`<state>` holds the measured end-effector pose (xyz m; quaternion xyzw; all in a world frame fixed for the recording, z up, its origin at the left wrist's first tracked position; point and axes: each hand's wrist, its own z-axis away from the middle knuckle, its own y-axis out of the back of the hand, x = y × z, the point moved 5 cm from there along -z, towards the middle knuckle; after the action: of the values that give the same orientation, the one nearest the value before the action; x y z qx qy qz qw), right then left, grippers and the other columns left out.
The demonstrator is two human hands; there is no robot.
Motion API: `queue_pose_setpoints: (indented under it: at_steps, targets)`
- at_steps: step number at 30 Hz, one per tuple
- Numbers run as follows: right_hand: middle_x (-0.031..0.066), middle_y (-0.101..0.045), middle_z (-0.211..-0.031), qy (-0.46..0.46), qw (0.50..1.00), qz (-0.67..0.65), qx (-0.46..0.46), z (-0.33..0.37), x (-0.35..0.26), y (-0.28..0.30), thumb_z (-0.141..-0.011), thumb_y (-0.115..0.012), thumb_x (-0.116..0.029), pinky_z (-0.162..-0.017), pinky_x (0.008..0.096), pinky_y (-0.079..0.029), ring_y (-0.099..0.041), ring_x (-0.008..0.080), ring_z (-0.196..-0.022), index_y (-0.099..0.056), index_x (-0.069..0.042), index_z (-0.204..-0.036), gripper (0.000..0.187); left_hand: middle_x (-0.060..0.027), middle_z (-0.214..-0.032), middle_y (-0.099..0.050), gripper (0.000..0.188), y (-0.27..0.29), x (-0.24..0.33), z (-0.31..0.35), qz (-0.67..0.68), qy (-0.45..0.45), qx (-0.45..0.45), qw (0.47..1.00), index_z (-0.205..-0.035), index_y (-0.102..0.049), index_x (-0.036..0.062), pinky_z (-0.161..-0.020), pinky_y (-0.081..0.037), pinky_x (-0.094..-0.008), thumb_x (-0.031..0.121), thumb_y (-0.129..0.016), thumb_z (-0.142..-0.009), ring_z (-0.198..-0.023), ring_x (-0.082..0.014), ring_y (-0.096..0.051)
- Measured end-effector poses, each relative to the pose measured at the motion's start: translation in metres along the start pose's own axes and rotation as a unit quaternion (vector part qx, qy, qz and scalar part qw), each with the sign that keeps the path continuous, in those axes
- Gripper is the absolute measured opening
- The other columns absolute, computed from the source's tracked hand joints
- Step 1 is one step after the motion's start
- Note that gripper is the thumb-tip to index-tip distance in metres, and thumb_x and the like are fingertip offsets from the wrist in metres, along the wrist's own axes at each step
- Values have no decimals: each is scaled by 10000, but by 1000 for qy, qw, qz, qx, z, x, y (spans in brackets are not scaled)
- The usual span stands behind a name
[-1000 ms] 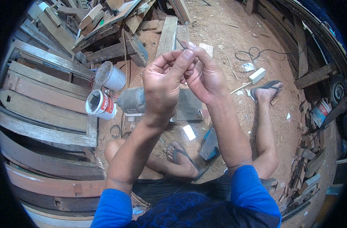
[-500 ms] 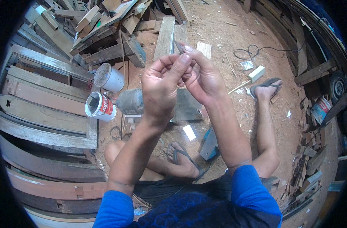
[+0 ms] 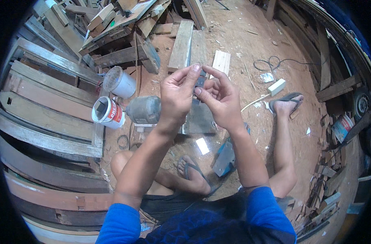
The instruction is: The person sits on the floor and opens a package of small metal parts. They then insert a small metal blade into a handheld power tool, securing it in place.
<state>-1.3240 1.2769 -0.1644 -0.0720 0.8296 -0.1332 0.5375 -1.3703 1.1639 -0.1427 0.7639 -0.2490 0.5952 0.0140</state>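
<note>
A small, flat, dark metal piece point(image 3: 200, 82) is held up between my two hands, over the ground in front of me. My left hand point(image 3: 175, 93) pinches it from the left, thumb on top and the other fingers curled. On the opposite side, my right hand point(image 3: 223, 99) grips it between thumb and index finger. Fingers cover part of the piece, so its exact kind cannot be made out. Below and behind the hands sit a grey rounded motor-like machine point(image 3: 143, 110) and a dark flat block point(image 3: 199, 120). A blue tool with a flat metal face point(image 3: 224, 159) lies near my right forearm.
Two white buckets point(image 3: 119, 83) point(image 3: 108, 113) stand at left beside stacked wooden frames point(image 3: 51, 118). Planks point(image 3: 180, 46) and scrap wood lie ahead. A white power socket block point(image 3: 277, 87) with its cord rests near my right foot. A white card point(image 3: 202, 146) lies between my legs.
My hands have come slightly lower and the metal piece has been turned, showing more of its dark face. The right thumb has moved down along it. The view has shifted slightly.
</note>
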Motion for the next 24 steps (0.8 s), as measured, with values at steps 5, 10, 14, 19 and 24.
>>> queue_pose_setpoints:
  at_steps: [5, 10, 14, 19, 24]
  targets:
    - [19, -619, -893, 22, 1000, -4, 19, 3, 1, 1, -912, -689, -12, -727, 203, -483, -588, 55, -811, -468, 30, -1391, 529, -44, -929, -705, 234, -1, -7, -3, 12, 12, 4, 1000, -1089, -695, -18, -689, -516, -212, 182, -595, -1019, -785, -66, -633]
    - [42, -638, -903, 36, 998, -46, 30, 2, -1, -4, -906, -691, 4, -726, 216, -495, -612, 75, -830, -460, 34, -1390, 537, -36, -899, -699, 230, -3, 1, 0, 16, -22, 18, 999, -1079, -697, -34, -692, -505, -207, 168, -613, -1009, -782, -59, -623]
    - [66, -657, -917, 67, 992, -79, 74, 1, -9, 1, -906, -690, 5, -749, 239, -525, -642, 108, -850, -438, 36, -1392, 549, -44, -931, -715, 221, 2, -3, 10, -35, -31, 20, 999, -1087, -707, -20, -722, -513, -221, 164, -617, -1004, -795, -67, -633]
    - [105, -676, -934, 55, 984, -102, 137, -6, -14, 16, -900, -699, -5, -770, 272, -550, -668, 144, -859, -414, 39, -1386, 565, -41, -924, -720, 214, 13, -5, 37, -122, 11, 56, 991, -1059, -717, -5, -700, -500, -208, 185, -656, -982, -765, -55, -618]
    - [108, -669, -1056, -58, 938, -318, 127, -18, -7, 18, -930, -673, -78, -768, 315, -557, -677, 186, -922, -441, -5, -1331, 470, -55, -889, -725, 204, 1, 11, 42, -67, 4, 42, 997, -1073, -702, -3, -677, -498, -201, 169, -676, -966, -723, -57, -615]
